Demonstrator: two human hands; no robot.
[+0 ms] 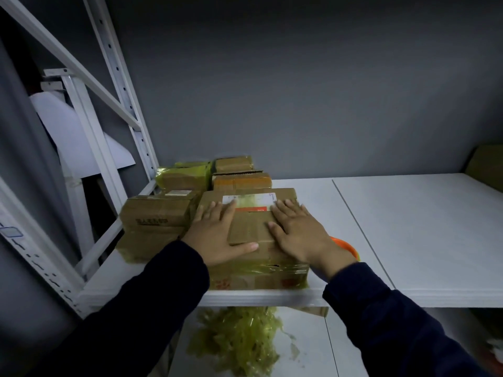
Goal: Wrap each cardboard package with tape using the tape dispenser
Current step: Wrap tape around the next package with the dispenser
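White shelf board (408,227), grey wall (299,91) behind, perforated white rack upright (122,85) at left

Dull cardboard and shiny tape are sitting on a matt white shelf.

The front cardboard package (253,232) is showing matt brown board, creased and slightly rough, while clear yellowish tape (272,270) is glinting glossy along its near lower edge. Its label (249,199) is looking like smooth white paper. A rear package (185,176) is shining under yellow-green plastic film. The shelf board (408,227) is looking smooth and matt, the rack upright (122,85) like white-painted metal. A crumpled tape heap (239,338) is gleaming below, and the sleeves (152,308) are looking like dark, soft cloth.
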